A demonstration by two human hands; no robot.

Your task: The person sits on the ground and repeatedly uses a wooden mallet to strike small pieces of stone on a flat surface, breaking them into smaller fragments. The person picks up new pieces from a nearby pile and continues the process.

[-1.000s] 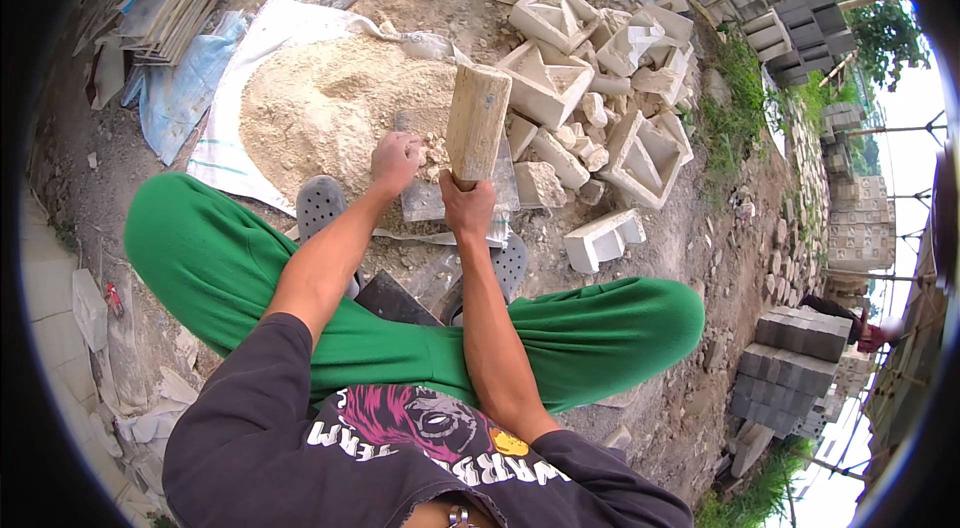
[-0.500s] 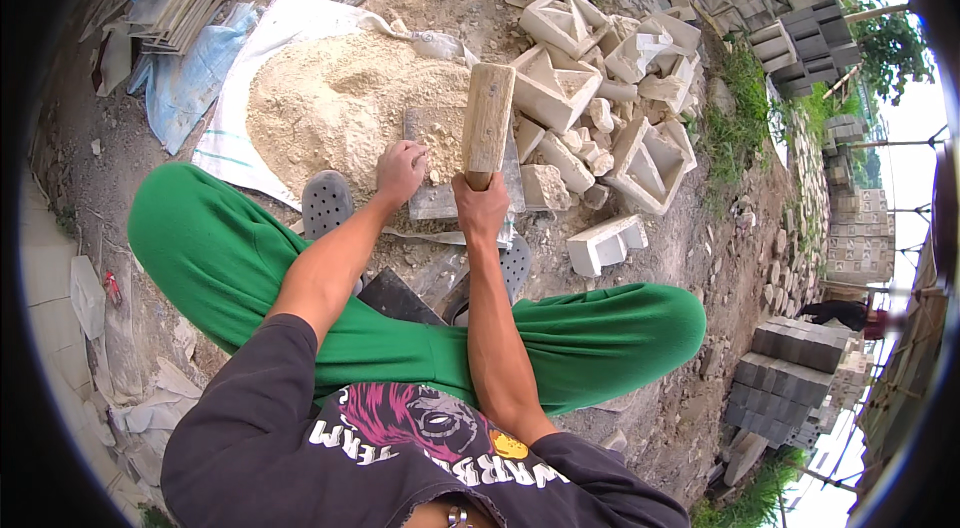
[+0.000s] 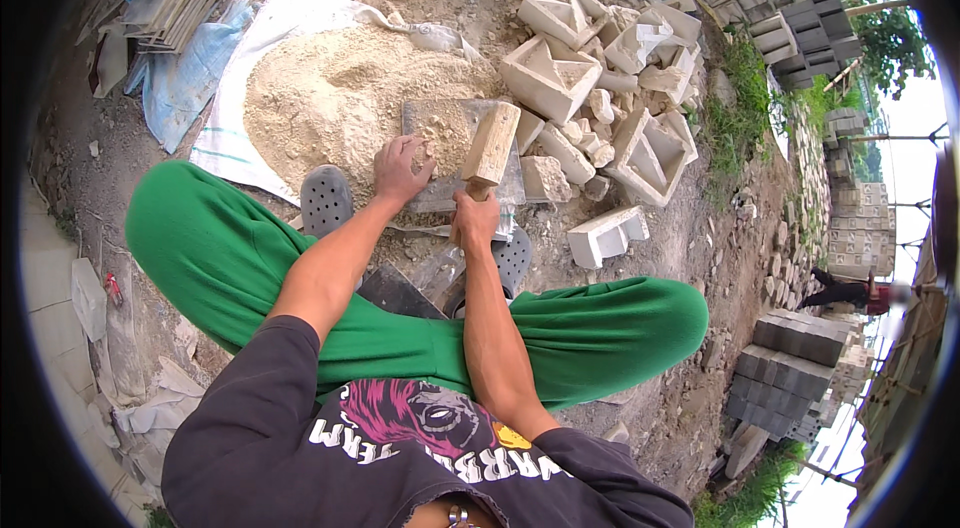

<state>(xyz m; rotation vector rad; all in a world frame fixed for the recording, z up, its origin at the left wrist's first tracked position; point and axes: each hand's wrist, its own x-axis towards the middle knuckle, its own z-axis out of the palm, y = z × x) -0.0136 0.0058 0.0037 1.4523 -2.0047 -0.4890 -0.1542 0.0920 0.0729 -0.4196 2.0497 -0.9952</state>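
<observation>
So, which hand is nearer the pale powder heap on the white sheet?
Left: the left hand is beside the heap; the right hand, gripping the mallet, is farther right.

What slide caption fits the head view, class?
Right grip holds a pale wooden mallet near a flat grey slab and beige crumbly heap.

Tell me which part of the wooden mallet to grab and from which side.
Grip the wooden mallet by its narrow handle, coming from the wearer's side, as the right hand does. The handle runs back toward the body, while the thick, blocky head points away and would likely be harder to wrap a hand around.
</observation>
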